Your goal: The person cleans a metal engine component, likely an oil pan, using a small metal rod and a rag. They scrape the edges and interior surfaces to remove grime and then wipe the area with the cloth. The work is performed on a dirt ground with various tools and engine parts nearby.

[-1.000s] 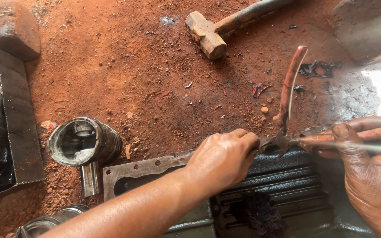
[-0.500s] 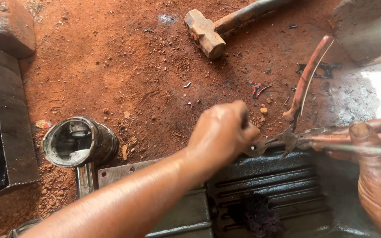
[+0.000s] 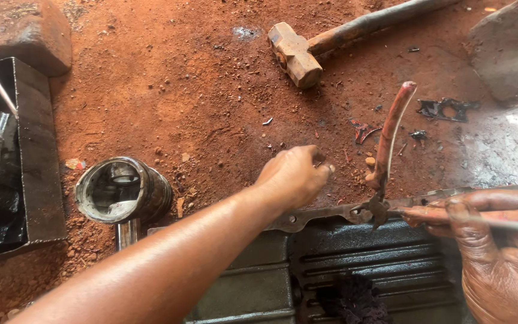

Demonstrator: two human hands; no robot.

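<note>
At the rim of the dark ribbed metal pan [image 3: 355, 264], the left hand [image 3: 295, 177] has lifted off the flange and now reaches out over the red dirt floor [image 3: 169, 96], fingers curled together near small debris; I cannot tell whether it pinches anything. The right hand [image 3: 490, 240] stays wrapped around one handle of the rusty pliers [image 3: 385, 174], whose other handle has swung more upright, the nose gripping the flange edge. A hammer [image 3: 298, 54] lies beyond, and a piston [image 3: 121, 192] to the left.

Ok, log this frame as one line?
left hand: closed, at metal pan rim | right hand: gripping pliers on rim | hammer: lying on dirt
</note>
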